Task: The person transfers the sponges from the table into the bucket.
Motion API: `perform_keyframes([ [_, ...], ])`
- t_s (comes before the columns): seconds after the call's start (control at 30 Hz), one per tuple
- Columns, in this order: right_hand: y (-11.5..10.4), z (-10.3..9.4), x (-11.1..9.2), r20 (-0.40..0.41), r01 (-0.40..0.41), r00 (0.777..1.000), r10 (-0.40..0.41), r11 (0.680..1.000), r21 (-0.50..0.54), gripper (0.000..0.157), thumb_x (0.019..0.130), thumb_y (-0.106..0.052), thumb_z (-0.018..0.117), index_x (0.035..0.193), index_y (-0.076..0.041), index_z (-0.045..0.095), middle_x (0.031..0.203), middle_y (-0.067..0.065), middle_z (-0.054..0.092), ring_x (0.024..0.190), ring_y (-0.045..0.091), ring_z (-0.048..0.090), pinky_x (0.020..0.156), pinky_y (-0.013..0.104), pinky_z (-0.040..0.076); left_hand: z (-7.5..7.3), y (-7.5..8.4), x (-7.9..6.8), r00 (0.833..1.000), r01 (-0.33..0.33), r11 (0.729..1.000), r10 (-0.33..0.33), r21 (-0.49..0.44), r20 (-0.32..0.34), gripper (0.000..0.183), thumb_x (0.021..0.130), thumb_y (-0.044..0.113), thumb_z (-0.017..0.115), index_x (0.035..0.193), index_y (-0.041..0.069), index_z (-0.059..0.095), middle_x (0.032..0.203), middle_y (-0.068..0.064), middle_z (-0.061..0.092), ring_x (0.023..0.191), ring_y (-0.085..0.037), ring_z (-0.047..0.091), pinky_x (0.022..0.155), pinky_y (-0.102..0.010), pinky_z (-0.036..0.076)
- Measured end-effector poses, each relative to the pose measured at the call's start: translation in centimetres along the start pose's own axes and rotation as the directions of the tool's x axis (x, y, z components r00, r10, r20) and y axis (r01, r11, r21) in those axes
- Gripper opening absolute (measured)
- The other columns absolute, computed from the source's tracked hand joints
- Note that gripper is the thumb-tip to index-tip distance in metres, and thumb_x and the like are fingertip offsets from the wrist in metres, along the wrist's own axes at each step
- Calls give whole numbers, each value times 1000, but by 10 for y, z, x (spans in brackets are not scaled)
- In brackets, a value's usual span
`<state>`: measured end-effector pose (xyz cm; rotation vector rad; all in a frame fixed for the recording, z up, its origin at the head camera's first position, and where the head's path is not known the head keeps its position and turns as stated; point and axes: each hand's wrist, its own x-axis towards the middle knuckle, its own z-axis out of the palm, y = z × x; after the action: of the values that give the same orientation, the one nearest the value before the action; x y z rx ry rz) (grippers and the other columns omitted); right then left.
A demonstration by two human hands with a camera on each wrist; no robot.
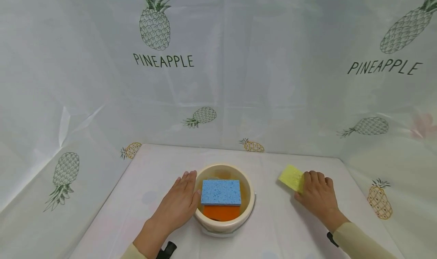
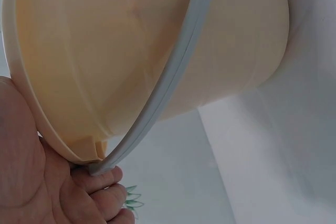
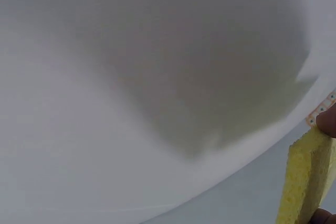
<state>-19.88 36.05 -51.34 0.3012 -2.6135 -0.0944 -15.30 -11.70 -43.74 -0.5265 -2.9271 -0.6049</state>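
A cream bucket with a grey handle stands on the table. Inside it a blue sponge lies over an orange sponge. My left hand rests at the bucket's left rim, its fingers mostly straight; in the left wrist view the fingertips lie beside the handle's joint. Over the table to the right, my right hand pinches a yellow sponge between thumb and fingers. The right wrist view shows that sponge at its lower right edge, held above the cloth with a shadow below.
A white cloth covers the table. Behind and at both sides hangs a pale sheet printed with pineapples, meeting the table's back edge. Dark straps with small devices sit at the wrists.
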Motion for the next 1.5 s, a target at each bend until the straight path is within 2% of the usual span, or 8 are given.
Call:
perform_keyframes([
  [0.27,-18,-8,16,-29,44,999,-44,999,-10,62,76,-36,74,113,7,48,105,21,52,102,42,50,81,58,43,3,-1,1,1000,24,999,-24,21,19,66,112,36,47,161,-5,35,168,-18,38,159,-33,31,131,-53,25],
  [0.47,-31,-19,30,-133,106,986,-104,994,11,54,76,-35,67,107,6,51,99,21,54,95,43,52,76,56,44,1,-1,1,1000,17,1000,-18,23,14,66,112,36,47,161,-6,35,168,-19,38,159,-35,31,131,-54,26],
  [0.87,-70,-55,64,-205,144,971,-125,986,79,63,73,-42,77,109,4,55,104,21,59,97,42,56,74,53,44,-3,1,1,1000,-8,997,8,79,7,65,111,35,48,161,-7,36,167,-22,38,159,-38,31,130,-55,25],
  [1.03,-93,-76,76,-181,147,976,-124,982,119,65,75,-44,77,114,4,57,110,22,61,101,42,57,77,55,46,-5,3,2,1000,-10,995,9,100,15,65,112,36,47,161,-6,36,168,-22,37,159,-38,29,131,-56,24],
  [1.23,-128,-99,87,-87,150,987,-135,970,190,68,79,-45,78,123,4,58,120,22,61,111,41,55,85,54,44,-6,3,2,1000,-7,995,5,101,21,65,112,35,47,161,-6,36,168,-22,37,160,-38,29,131,-55,24],
  [1.37,-150,-106,90,-22,165,986,-165,957,239,68,82,-47,77,126,1,58,122,18,60,112,37,52,89,51,42,-5,4,2,1000,-6,995,4,99,19,65,112,35,47,161,-6,36,167,-22,37,159,-38,29,131,-56,24],
  [1.5,-165,-107,91,22,208,975,-222,938,277,66,83,-48,76,127,-3,58,122,13,59,112,32,50,91,48,41,-4,4,1,1000,-3,995,1,95,17,64,112,35,47,161,-6,36,167,-21,38,159,-38,30,130,-56,25],
])
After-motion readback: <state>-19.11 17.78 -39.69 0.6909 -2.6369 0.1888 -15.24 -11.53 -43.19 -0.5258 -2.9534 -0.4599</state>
